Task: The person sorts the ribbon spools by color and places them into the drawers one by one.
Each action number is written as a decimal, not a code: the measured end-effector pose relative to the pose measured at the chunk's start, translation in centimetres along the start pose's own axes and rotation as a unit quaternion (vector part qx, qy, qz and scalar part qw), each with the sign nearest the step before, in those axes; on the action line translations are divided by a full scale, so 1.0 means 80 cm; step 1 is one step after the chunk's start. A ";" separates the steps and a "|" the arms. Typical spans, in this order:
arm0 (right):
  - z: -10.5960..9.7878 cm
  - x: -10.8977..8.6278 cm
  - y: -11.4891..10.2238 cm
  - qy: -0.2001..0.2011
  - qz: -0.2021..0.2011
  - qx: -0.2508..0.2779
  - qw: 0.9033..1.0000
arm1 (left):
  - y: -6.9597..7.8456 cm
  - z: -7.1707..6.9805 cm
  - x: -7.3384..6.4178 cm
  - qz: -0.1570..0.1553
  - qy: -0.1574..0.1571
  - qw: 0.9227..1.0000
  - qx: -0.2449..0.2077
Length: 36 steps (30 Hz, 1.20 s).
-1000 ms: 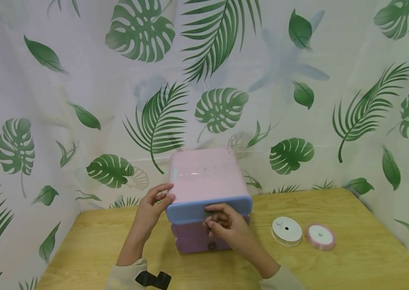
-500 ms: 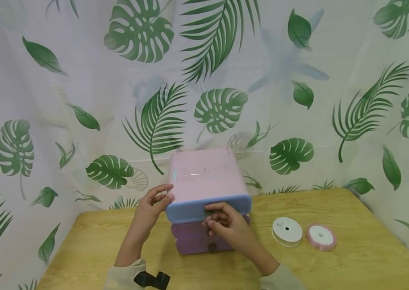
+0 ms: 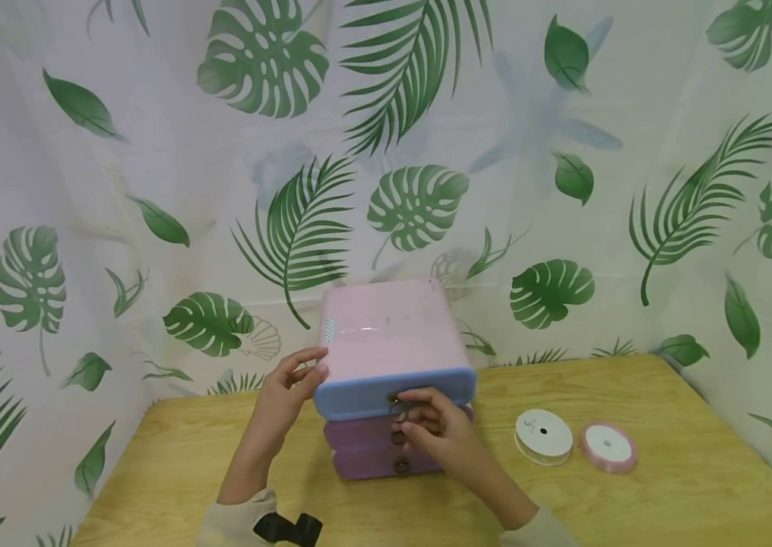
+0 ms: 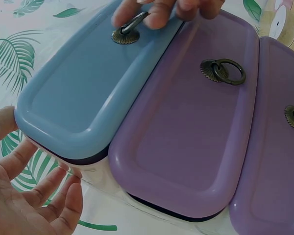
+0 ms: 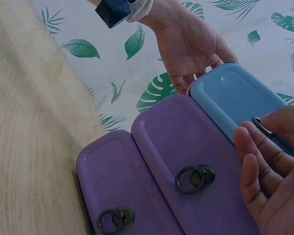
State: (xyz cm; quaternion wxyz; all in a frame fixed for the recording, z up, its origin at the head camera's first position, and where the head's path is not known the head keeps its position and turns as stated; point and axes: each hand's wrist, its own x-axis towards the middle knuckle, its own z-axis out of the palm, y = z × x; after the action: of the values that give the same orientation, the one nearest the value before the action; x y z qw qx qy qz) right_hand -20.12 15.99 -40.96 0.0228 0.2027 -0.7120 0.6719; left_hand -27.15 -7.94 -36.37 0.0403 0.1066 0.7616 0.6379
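Note:
A small chest of drawers with a pink top (image 3: 386,327) stands on the table. Its top drawer (image 3: 359,399) has a blue front, and the drawers below, such as the middle purple drawer (image 4: 186,112), are purple. My right hand (image 3: 444,433) pinches the bronze ring pull (image 4: 134,23) of the blue drawer, and the ring tilts outward at the fingertips. Fingers partly cover it in the right wrist view. At the left front corner of the chest, my left hand (image 3: 283,399) rests its fairly straight fingers and thumb against the edge. Both purple drawers carry ring pulls, such as the middle one (image 5: 193,178).
Right of the chest lie a white ribbon spool (image 3: 543,434) and a pink ribbon spool (image 3: 608,447). A leaf-printed cloth (image 3: 413,152) hangs close behind the wooden table (image 3: 687,425). A black strap (image 3: 288,527) sits on the left wrist.
My right hand has shifted slightly right and down, and its fingers cover the ring pull differently. My left hand and the chest have stayed in place.

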 end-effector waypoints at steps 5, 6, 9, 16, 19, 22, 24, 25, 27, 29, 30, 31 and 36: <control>-0.011 -0.010 0.008 0.001 -0.003 -0.027 1.000 | 0.001 0.000 0.001 0.006 -0.001 1.000 -0.001; -0.012 -0.012 0.010 0.002 -0.001 -0.030 1.000 | 0.001 0.000 0.002 0.007 -0.001 1.000 0.000; -0.016 -0.017 0.016 0.001 0.005 -0.033 0.999 | 0.001 0.000 0.002 0.012 0.000 1.000 0.001; -0.018 -0.026 0.038 0.013 0.008 -0.043 0.999 | 0.001 0.002 0.004 0.013 0.001 1.000 0.001; -0.018 -0.029 0.045 0.022 0.010 -0.059 0.998 | 0.000 0.003 0.004 0.010 0.004 1.000 0.000; -0.017 -0.032 0.049 0.029 0.012 -0.076 0.997 | -0.001 0.002 0.004 0.010 0.005 1.000 0.000; -0.015 -0.032 0.049 0.030 0.013 -0.081 0.996 | -0.002 0.002 0.005 0.011 0.005 1.000 -0.002; -0.014 -0.033 0.048 0.031 0.013 -0.081 0.996 | -0.002 0.001 0.004 0.011 0.005 1.000 -0.001; -0.012 -0.033 0.048 0.032 0.014 -0.082 0.996 | -0.002 0.001 0.004 0.013 0.004 1.000 -0.001; -0.011 -0.034 0.048 0.033 0.014 -0.082 0.996 | -0.002 0.001 0.004 0.016 0.002 1.000 -0.004; -0.010 -0.034 0.048 0.035 0.013 -0.082 0.996 | -0.002 0.001 0.005 0.016 0.001 1.000 -0.006; -0.010 -0.034 0.048 0.036 0.012 -0.084 0.996 | -0.002 0.001 0.004 0.016 0.001 1.000 -0.006; -0.005 -0.033 0.054 0.045 0.017 -0.088 0.995 | -0.002 0.001 0.002 0.015 0.002 1.000 -0.003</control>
State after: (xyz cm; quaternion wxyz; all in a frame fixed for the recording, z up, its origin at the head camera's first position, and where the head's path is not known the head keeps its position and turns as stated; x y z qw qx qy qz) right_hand -19.22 17.14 -45.82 0.0606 0.1574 -0.7700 0.6153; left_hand -27.28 -7.89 -36.49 0.0293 0.1166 0.7582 0.6409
